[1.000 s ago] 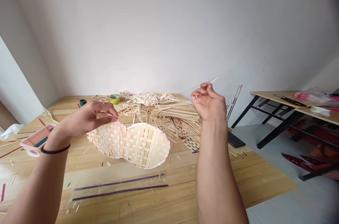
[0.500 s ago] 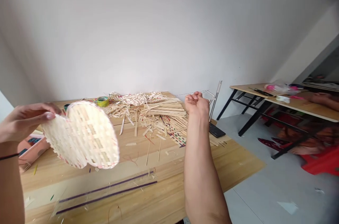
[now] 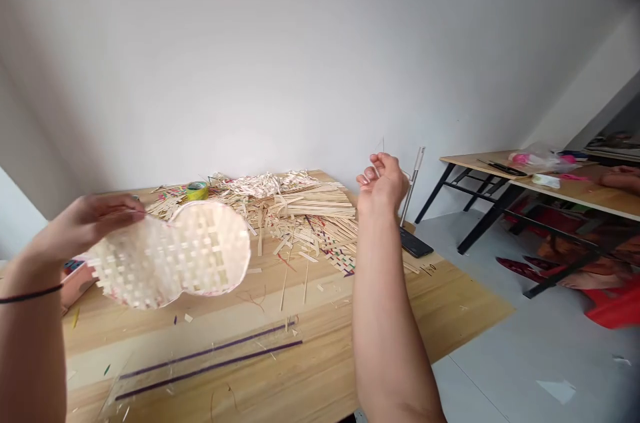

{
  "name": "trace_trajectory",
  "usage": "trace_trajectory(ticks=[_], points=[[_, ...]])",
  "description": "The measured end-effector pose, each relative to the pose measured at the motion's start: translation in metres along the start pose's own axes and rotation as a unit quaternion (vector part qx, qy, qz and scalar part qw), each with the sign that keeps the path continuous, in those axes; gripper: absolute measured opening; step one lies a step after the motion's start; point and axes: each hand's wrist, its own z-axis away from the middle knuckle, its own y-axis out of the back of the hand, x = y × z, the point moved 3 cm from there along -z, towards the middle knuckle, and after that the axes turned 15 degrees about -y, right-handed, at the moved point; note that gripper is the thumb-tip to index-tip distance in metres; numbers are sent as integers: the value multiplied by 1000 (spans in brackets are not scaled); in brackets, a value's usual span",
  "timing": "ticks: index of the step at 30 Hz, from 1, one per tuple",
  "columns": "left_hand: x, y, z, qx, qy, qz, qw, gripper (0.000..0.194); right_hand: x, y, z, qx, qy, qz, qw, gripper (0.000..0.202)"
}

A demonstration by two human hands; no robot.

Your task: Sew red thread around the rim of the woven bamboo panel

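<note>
The left hand is pinching the woven piece above the table, partly hiding a pink box holding something blue; the right hand, uncurling from its earlier fist, is pinching a thin strand, whose far end is fading from sight

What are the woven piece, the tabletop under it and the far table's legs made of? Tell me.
Woven piece: probably bamboo or thin wood, matte; pale flat strips cross over and under.
Tabletop: wood or wood-look laminate, smooth; grain shows.
Far table's legs: likely metal, dark-coated; slim, straight bars.
</note>
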Motion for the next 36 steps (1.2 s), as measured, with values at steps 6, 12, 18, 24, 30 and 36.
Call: trace_trajectory(ticks=[6,12,18,24,30,36], points=[[72,-55,-28,26,-190,-57,980,30,-10,-38,57,-119,112,136,977,16],[87,-85,-34,0,-278,-66,958,26,7,-67,99,-329,118,293,890,19],[85,-81,-33,8,-290,-68,954,23,22,-76,118,-410,92,347,838,19],[104,-78,-23,45,-369,-61,926,21,39,-84,136,-441,125,435,775,9],[111,-85,-22,28,-379,-58,923,18,50,-91,152,-487,120,427,752,6],[82,-83,-31,1,-284,-83,955,18,25,-85,143,-504,20,245,828,23]])
